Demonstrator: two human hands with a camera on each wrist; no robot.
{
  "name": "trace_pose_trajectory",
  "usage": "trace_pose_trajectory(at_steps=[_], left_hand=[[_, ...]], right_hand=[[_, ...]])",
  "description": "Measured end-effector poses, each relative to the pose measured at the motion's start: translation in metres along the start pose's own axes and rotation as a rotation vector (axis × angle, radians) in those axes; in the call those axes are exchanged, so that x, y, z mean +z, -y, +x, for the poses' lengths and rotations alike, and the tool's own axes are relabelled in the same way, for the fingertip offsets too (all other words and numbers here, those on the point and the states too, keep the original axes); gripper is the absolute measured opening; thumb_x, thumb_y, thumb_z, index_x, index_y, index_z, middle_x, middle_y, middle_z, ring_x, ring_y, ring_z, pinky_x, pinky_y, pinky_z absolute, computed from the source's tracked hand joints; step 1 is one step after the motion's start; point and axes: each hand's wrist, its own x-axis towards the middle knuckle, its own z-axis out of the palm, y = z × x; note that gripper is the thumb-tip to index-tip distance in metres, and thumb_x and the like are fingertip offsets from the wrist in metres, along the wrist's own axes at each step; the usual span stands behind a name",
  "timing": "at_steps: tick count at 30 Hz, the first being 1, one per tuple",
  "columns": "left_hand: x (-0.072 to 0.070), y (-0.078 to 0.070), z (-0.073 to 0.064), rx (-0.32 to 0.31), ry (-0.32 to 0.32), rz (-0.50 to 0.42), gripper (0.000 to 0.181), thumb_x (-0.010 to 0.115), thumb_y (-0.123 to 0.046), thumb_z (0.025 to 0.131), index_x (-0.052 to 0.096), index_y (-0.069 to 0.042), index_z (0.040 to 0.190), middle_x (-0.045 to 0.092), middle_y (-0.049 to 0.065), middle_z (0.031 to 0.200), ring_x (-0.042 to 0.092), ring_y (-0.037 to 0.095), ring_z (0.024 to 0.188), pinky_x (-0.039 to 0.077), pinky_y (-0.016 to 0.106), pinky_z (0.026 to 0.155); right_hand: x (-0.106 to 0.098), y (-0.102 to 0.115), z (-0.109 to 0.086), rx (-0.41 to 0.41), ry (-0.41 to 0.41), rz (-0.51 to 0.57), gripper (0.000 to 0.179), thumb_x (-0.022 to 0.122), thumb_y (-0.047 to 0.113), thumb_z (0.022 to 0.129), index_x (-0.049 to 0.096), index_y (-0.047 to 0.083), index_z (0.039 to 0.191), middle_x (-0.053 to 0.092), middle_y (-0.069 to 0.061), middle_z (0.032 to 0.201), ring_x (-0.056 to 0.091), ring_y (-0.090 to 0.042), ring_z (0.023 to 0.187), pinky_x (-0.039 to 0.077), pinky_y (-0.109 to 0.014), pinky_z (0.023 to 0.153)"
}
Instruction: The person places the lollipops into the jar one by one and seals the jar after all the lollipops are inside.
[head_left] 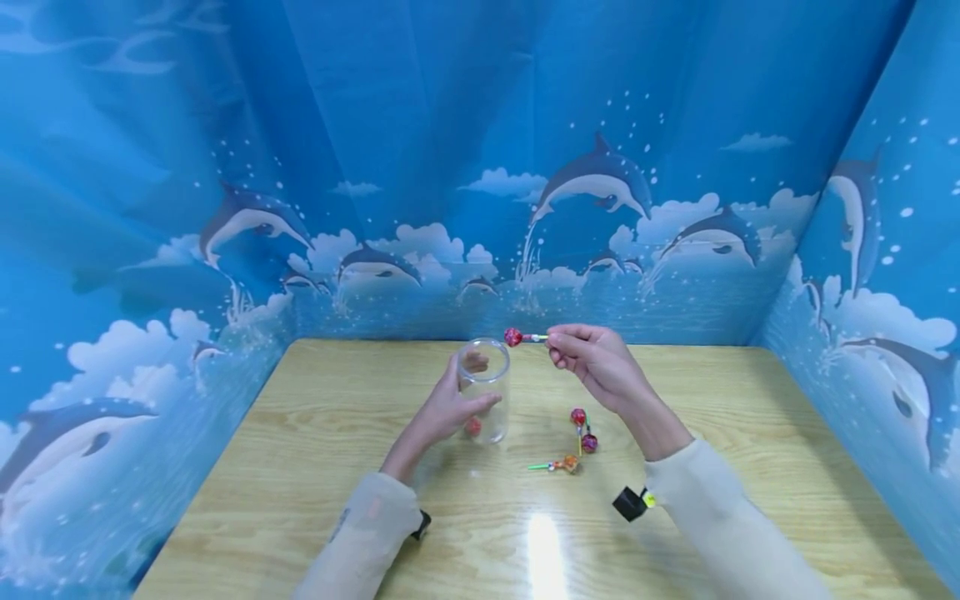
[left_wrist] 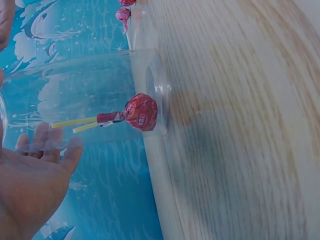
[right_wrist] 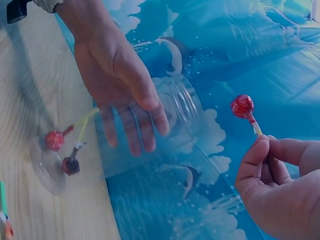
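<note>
My left hand (head_left: 438,410) grips a clear cylindrical jar (head_left: 492,417) from the left, thumb across the near side and fingers behind. The jar stands upright on the table with its mouth up. Inside, at the bottom, lie a red lollipop (right_wrist: 54,140) and a dark-wrapped lollipop (right_wrist: 71,166), their sticks pointing up. My right hand (head_left: 600,367) pinches another red-wrapped lollipop (right_wrist: 243,106) by its stick between thumb and fingertips. Its candy end points left, just right of the jar's rim and slightly above it.
On the wooden table (head_left: 315,467), right of the jar, lie a red lollipop (head_left: 577,416), a purple one (head_left: 589,443) and an orange one (head_left: 571,463). A blue dolphin-print curtain (head_left: 420,150) encloses the back and sides. Black wrist-camera mounts (head_left: 628,503) hang at the sleeves.
</note>
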Motion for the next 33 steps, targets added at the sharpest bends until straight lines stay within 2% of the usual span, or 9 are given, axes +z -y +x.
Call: trace_pose_trajectory(at_steps=[4, 7, 12, 15, 20, 24, 28, 33], left_hand=[[0.001, 0.000, 0.000, 0.021, 0.001, -0.016, 0.081, 0.084, -0.015, 0.087, 0.035, -0.009, 0.151, 0.051, 0.016, 0.150, 0.047, 0.034, 0.140, 0.033, 0.056, 0.119], [0.001, 0.000, 0.000, 0.036, 0.003, -0.025, 0.079, 0.083, -0.014, 0.087, 0.035, -0.007, 0.150, 0.051, 0.018, 0.150, 0.047, 0.035, 0.140, 0.034, 0.057, 0.119], [0.000, 0.000, 0.000, 0.035, 0.004, -0.036, 0.081, 0.083, -0.015, 0.087, 0.035, -0.007, 0.151, 0.052, 0.019, 0.149, 0.047, 0.035, 0.140, 0.032, 0.057, 0.120], [0.000, -0.001, 0.000, 0.025, 0.006, -0.037, 0.085, 0.084, -0.016, 0.087, 0.031, -0.006, 0.154, 0.052, 0.022, 0.148, 0.048, 0.037, 0.139, 0.032, 0.057, 0.120], [-0.001, -0.002, -0.001, -0.002, 0.005, -0.027, 0.089, 0.084, -0.019, 0.088, 0.028, -0.008, 0.156, 0.052, 0.021, 0.148, 0.046, 0.038, 0.140, 0.031, 0.059, 0.120], [-0.001, -0.003, -0.001, -0.034, 0.005, -0.007, 0.088, 0.084, -0.024, 0.088, 0.029, -0.013, 0.157, 0.052, 0.014, 0.149, 0.045, 0.036, 0.141, 0.031, 0.062, 0.118], [-0.001, -0.003, -0.001, -0.054, 0.015, -0.003, 0.086, 0.082, -0.027, 0.089, 0.029, -0.017, 0.157, 0.050, 0.011, 0.150, 0.044, 0.035, 0.142, 0.031, 0.067, 0.117], [0.000, -0.002, -0.001, -0.062, 0.015, 0.004, 0.086, 0.081, -0.029, 0.089, 0.029, -0.018, 0.156, 0.049, 0.010, 0.151, 0.044, 0.033, 0.142, 0.030, 0.068, 0.116]], right_hand=[[0.011, -0.004, 0.009, 0.013, 0.010, -0.028, 0.009, 0.066, 0.007, 0.101, 0.074, 0.004, 0.105, 0.067, -0.008, 0.092, 0.062, -0.014, 0.077, 0.056, -0.021, 0.068], [0.018, -0.005, 0.015, 0.014, 0.019, -0.091, 0.013, 0.066, 0.008, 0.102, 0.071, 0.000, 0.110, 0.067, -0.008, 0.093, 0.062, -0.014, 0.078, 0.056, -0.021, 0.069], [0.028, -0.004, 0.024, 0.012, 0.031, -0.240, 0.028, 0.066, 0.011, 0.102, 0.065, -0.010, 0.122, 0.067, -0.013, 0.099, 0.061, -0.014, 0.079, 0.056, -0.023, 0.071], [0.033, -0.003, 0.029, 0.003, 0.031, -0.359, 0.031, 0.068, 0.015, 0.102, 0.068, -0.008, 0.121, 0.068, -0.020, 0.104, 0.062, -0.016, 0.079, 0.057, -0.025, 0.073], [0.044, -0.001, 0.035, -0.078, 0.058, -0.604, 0.026, 0.069, 0.023, 0.101, 0.076, 0.003, 0.116, 0.071, -0.018, 0.096, 0.060, -0.020, 0.076, 0.053, -0.029, 0.068], [0.053, 0.001, 0.036, -0.170, 0.110, -0.749, 0.025, 0.066, 0.022, 0.103, 0.076, 0.003, 0.116, 0.069, -0.011, 0.087, 0.056, -0.021, 0.072, 0.044, -0.029, 0.059], [0.061, -0.001, 0.038, -0.247, 0.145, -0.852, 0.023, 0.066, 0.018, 0.103, 0.076, 0.001, 0.115, 0.070, -0.006, 0.087, 0.058, -0.021, 0.071, 0.042, -0.028, 0.056], [0.067, -0.001, 0.040, -0.283, 0.152, -0.906, 0.022, 0.066, 0.015, 0.102, 0.076, -0.001, 0.114, 0.074, -0.007, 0.092, 0.062, -0.026, 0.071, 0.047, -0.027, 0.057]])
